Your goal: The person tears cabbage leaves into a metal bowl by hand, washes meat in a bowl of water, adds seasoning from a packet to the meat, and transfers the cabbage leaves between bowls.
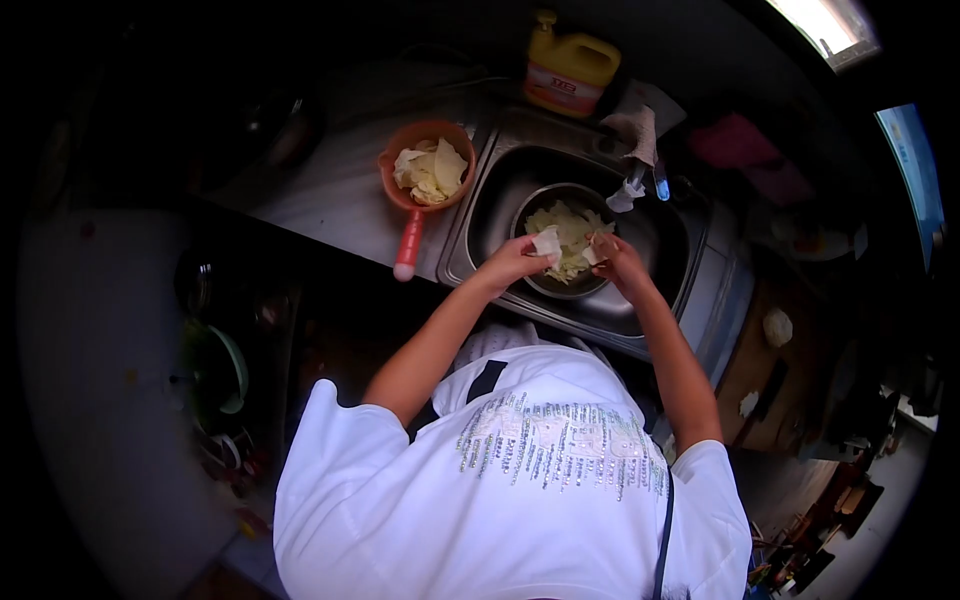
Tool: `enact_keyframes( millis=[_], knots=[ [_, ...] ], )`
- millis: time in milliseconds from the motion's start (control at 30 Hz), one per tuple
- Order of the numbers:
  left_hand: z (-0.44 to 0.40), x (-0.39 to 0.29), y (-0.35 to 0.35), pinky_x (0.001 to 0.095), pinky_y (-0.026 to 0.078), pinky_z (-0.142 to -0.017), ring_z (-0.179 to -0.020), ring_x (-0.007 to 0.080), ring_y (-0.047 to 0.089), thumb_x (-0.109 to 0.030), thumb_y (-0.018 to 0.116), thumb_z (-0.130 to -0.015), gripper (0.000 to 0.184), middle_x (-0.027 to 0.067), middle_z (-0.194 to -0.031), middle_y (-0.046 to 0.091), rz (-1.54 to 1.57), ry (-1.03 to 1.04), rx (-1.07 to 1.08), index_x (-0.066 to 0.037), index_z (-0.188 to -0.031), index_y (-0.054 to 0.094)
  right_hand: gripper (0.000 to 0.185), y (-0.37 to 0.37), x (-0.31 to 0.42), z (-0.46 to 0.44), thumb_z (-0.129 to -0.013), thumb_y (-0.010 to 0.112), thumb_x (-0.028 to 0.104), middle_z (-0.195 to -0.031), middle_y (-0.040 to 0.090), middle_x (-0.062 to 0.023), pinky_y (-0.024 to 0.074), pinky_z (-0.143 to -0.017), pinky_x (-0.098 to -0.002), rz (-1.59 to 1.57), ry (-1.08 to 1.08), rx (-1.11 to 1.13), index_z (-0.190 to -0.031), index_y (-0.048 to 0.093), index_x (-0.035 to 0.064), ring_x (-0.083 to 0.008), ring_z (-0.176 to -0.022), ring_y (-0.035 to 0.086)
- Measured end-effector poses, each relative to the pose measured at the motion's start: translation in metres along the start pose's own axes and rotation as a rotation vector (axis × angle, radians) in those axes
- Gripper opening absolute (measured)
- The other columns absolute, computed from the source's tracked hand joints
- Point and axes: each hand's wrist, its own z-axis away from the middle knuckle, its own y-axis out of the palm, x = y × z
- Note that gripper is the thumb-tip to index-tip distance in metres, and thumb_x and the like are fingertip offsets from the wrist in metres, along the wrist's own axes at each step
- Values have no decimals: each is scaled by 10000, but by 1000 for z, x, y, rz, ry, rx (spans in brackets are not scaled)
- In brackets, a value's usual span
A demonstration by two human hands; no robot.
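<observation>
My left hand (517,262) pinches a pale cabbage leaf piece (547,243) over the near left rim of a round metal bowl (519,207). Opposite it, my right hand (622,264) has its fingers closed on another cabbage piece (598,246) at the bowl's right side. Torn cabbage leaves (566,222) fill much of the bowl, which stands in the steel sink (487,190). Left of the sink, an orange scoop (392,183) with a red handle (408,246) holds more pale leaves (432,172) on the counter.
A yellow jug (570,72) stands behind the sink. The cloth-wrapped faucet (637,150) reaches over the sink's far right side. On the right, a cutting board (765,345) carries a pale cabbage chunk (777,327) and a dark knife (771,388). Pink cloth (745,155) lies at the back right.
</observation>
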Motion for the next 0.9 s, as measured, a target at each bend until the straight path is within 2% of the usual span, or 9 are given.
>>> enact_keyframes(
  millis=[67,100,233,367,433,533,700,800,900],
  knots=[
    [-9,7,-3,271,436,-835,-963,240,558,-169,658,-736,562,156,-1103,530,-1068,420,-266,17,-1216,433,396,-13,-26,-20,-829,547,195,-981,576,-84,471,-688,-258,241,-139,-4,-1184,475,36,-172,-792,571],
    [-2,-10,7,313,433,-851,-980,310,542,-166,677,-689,590,209,-1127,498,-1171,459,-347,26,-1197,447,452,-18,-37,-30,-829,537,227,-1017,578,-105,462,-722,-257,474,-283,-12,-1224,450,24,-173,-809,578],
    [-6,-69,-25,383,451,-788,-909,335,554,-110,617,-724,377,209,-1007,559,-1061,694,-721,29,-1063,524,460,-18,-50,-29,-801,549,173,-1157,532,-188,426,-847,-295,841,-333,-162,-1217,453,0,-237,-1013,558],
    [-33,-105,-98,388,466,-746,-851,326,587,-134,627,-728,354,202,-922,596,-1390,855,-1112,-8,-1049,545,398,-5,-45,-18,-790,548,162,-1039,591,-200,463,-782,-323,780,-377,-117,-1157,511,15,-276,-885,612],
    [-34,-118,-103,398,447,-780,-856,360,580,-148,629,-711,328,207,-905,609,-1464,412,-1056,4,-997,571,297,10,-33,-6,-800,534,123,-969,624,-155,473,-739,-310,768,-404,-89,-1084,565,39,-240,-832,623],
    [-50,-115,-138,401,447,-777,-862,357,579,-158,639,-696,292,189,-846,622,-1507,466,-1048,-1,-938,600,241,13,-31,-6,-811,524,92,-918,635,-128,473,-711,-289,735,-464,-36,-1038,588,41,-217,-802,620],
    [-9,-137,-101,232,469,-684,-762,104,572,-133,612,-785,150,32,-765,596,-883,543,-980,-24,-885,592,202,11,-29,3,-853,515,116,-909,625,-82,462,-720,-254,633,-415,39,-1023,582,29,-154,-814,596],
    [17,-136,-81,254,476,-716,-803,151,574,-139,584,-824,209,54,-923,580,-174,581,-624,-30,-996,542,205,38,-8,18,-869,518,141,-904,623,-61,456,-731,-242,549,-441,101,-1033,574,30,-129,-829,589],
    [37,-125,-51,276,490,-753,-890,168,577,-113,535,-859,221,62,-986,569,-41,486,-370,-42,-1065,494,224,76,26,37,-860,536,168,-875,628,-59,458,-720,-248,449,-560,126,-1041,573,40,-134,-807,595]
  ],
)
